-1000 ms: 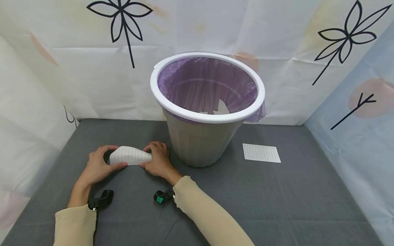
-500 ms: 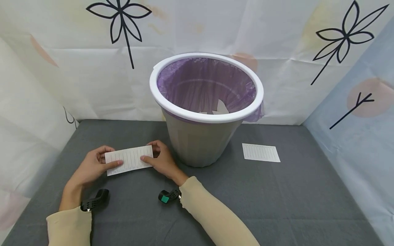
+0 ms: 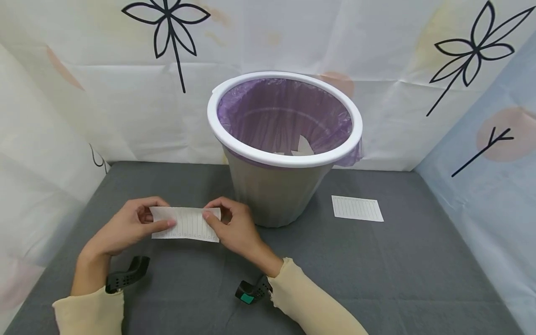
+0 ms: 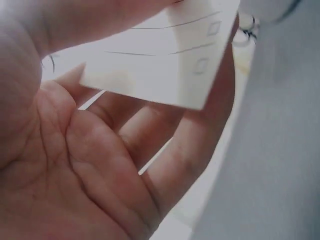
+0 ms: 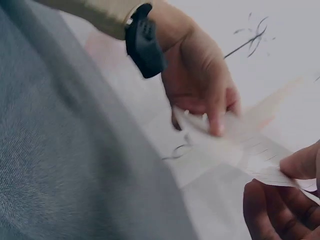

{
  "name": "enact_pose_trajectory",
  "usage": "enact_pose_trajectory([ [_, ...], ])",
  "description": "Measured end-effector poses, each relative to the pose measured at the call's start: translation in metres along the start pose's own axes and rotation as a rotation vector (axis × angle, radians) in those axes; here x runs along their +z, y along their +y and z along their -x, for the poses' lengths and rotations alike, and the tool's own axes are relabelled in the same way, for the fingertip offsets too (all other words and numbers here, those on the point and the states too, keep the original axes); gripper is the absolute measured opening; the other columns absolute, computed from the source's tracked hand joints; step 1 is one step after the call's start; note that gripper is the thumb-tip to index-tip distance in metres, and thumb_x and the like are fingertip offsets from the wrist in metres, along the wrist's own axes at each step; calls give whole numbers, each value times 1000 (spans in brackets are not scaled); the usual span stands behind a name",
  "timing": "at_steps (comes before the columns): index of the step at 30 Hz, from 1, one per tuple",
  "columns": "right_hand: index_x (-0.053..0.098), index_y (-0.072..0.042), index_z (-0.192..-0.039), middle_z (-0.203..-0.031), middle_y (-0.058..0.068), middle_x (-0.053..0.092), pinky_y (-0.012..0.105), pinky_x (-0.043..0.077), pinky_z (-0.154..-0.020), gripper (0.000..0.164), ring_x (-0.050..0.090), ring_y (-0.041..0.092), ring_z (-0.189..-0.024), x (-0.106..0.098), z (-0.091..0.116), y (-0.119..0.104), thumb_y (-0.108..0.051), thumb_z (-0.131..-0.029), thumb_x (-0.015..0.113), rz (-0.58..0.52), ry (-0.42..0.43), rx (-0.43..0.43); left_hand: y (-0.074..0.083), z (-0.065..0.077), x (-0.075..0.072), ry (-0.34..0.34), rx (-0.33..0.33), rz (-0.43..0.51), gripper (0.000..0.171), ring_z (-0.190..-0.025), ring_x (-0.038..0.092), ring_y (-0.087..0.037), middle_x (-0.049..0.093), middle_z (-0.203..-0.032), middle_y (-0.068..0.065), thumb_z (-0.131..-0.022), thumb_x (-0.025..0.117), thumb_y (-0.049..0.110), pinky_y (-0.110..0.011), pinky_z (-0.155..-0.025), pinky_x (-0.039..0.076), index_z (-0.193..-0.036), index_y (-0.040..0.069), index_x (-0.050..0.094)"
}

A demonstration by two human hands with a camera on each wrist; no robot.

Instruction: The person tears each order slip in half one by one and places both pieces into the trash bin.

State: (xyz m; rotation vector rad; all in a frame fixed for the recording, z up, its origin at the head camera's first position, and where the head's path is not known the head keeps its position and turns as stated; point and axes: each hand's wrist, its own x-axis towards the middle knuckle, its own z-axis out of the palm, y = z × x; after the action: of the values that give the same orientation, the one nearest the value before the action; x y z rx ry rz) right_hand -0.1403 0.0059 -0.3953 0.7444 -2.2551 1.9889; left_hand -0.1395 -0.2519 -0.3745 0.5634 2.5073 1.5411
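A white slip of lined paper with a row of small boxes along one long edge is stretched between my two hands, left of the bin. My left hand pinches its left end, thumb on top and fingers behind. At the right end, my right hand pinches it the same way. In the left wrist view the paper lies across the fingers under the thumb, two printed boxes showing at its edge. The right wrist view shows the paper slightly bowed between both hands.
A bin with a white rim and purple liner stands at the back middle, pieces of white paper inside. Another lined slip lies flat on the grey cloth to its right. Printed fabric walls enclose the back and sides.
The paper was curled up between my hands and is now spread nearly flat, printed side showing. My right hand has shifted to the right. The bin and the other slip stay put.
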Motion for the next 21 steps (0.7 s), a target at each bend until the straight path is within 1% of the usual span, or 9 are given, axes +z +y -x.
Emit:
enact_pose_trajectory([
  [4, 71, -1, -103, -92, 11, 69, 23, 51, -59, 8, 62, 9, -69, -19, 12, -19, -5, -96, 67, -41, -1, -39, 26, -3, 12, 0, 44, -27, 12, -62, 64, -22, 67, -80, -9, -92, 76, 7, -33, -53, 51, -101, 6, 68],
  [8, 71, 0, -102, -93, 12, 70, 28, 56, -62, 9, 66, 13, -72, -41, 23, -33, -5, -96, 68, -51, 6, -49, 49, -3, 27, 13, 72, -16, 12, -61, 64, -21, 67, -82, -8, -91, 77, 6, -33, -51, 51, -100, 7, 69],
  [13, 72, 0, -101, -93, 11, 70, 31, 56, -62, 8, 69, 17, -71, -70, 33, -49, -3, -94, 69, -30, -10, -29, 73, -3, 46, 27, 105, 16, 12, -62, 65, -22, 69, -87, -7, -91, 77, 8, -32, -53, 51, -100, 11, 70],
  [18, 72, -2, -99, -92, 8, 70, 31, 56, -62, 6, 67, 19, -71, -96, 38, -62, -2, -93, 70, 14, -43, -33, 94, -3, 62, 54, 99, 18, 13, -64, 66, -21, 69, -89, -3, -90, 79, 13, -32, -55, 52, -101, 14, 70],
  [21, 72, -3, -98, -92, 7, 70, 31, 54, -63, 6, 65, 20, -72, -110, 40, -69, -1, -93, 70, 43, -44, -48, 106, -6, 69, 62, 111, 28, 15, -65, 66, -21, 69, -90, -2, -89, 80, 13, -32, -55, 52, -101, 15, 70],
])
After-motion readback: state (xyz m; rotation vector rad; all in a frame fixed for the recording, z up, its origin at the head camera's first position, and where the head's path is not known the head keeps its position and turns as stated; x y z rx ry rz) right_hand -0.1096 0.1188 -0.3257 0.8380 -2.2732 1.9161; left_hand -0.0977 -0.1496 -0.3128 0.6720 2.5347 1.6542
